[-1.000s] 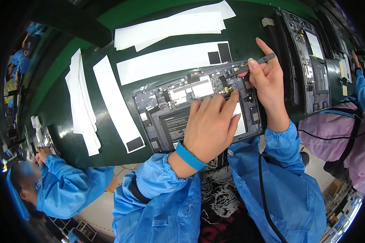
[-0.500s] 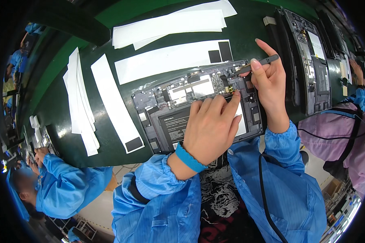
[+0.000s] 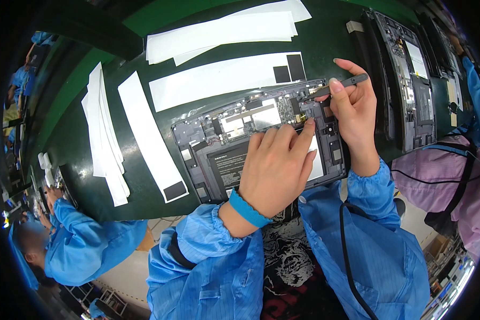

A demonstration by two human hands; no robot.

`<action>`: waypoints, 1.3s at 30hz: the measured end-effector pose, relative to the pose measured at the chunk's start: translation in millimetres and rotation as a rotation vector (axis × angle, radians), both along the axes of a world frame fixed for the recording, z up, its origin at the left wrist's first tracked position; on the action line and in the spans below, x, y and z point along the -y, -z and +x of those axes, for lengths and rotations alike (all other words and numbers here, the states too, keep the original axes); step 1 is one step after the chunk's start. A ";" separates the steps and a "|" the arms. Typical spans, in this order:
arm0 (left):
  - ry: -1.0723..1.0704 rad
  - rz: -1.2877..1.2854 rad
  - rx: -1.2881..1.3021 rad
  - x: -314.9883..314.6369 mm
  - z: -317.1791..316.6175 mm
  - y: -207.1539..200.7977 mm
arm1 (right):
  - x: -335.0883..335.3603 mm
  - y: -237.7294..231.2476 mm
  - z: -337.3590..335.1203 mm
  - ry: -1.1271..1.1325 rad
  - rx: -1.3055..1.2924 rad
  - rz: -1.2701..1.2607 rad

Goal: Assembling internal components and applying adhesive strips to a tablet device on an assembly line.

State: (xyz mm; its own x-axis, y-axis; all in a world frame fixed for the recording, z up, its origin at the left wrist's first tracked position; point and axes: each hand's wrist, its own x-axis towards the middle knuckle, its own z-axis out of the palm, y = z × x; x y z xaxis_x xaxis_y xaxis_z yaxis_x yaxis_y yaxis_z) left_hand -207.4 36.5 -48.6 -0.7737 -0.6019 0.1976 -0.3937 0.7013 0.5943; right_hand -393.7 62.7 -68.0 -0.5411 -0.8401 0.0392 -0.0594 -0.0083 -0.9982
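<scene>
— Where the green worktop (image 3: 90,133) curves away at the top, what are those pale shapes?

— Long white strips (image 3: 218,33), several stacked, lying flat. A single strip (image 3: 218,85) lies below them with two small black squares (image 3: 288,69) at its right end. On the left a bundle of strips (image 3: 104,133) fans out, and beside it one more strip (image 3: 146,136) runs slantwise, ending in a black patch (image 3: 175,190) near the worktop's front edge.

— And the opened tablet (image 3: 218,144)?

— It lies flat in the middle, just beside the front edge, its back off, showing a dark battery with a label (image 3: 226,162) and pale stickers on the circuit board above it.

— What do the hands do?

— The left hand (image 3: 277,168), with a blue wristband (image 3: 248,209), lies palm down on the tablet's right half, fingers spread and released, the forefinger tip touching the board. It hides much of the battery. The right hand (image 3: 354,109) has its fingers clenched around a thin dark tool (image 3: 336,86), whose tip touches the tablet's upper right corner.

— Anything else around?

— More opened tablets (image 3: 410,85) lie in a row at the right. A person in a pink coat (image 3: 453,176) sits there; another in a blue coat (image 3: 85,245) works at the lower left. A black cord (image 3: 352,266) runs over the right sleeve.
</scene>
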 end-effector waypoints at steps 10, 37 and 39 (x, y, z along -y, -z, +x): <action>-0.023 -0.026 -0.016 2.4 -2.3 -0.7 | 0.4 3.0 -1.8 -0.021 0.025 -0.022; -0.154 -0.361 0.258 0.7 -26.2 7.7 | -2.1 10.8 1.3 0.054 -0.020 -0.119; -0.156 -0.385 0.265 -1.1 -24.8 7.1 | -3.5 6.1 1.3 0.180 -0.135 -0.233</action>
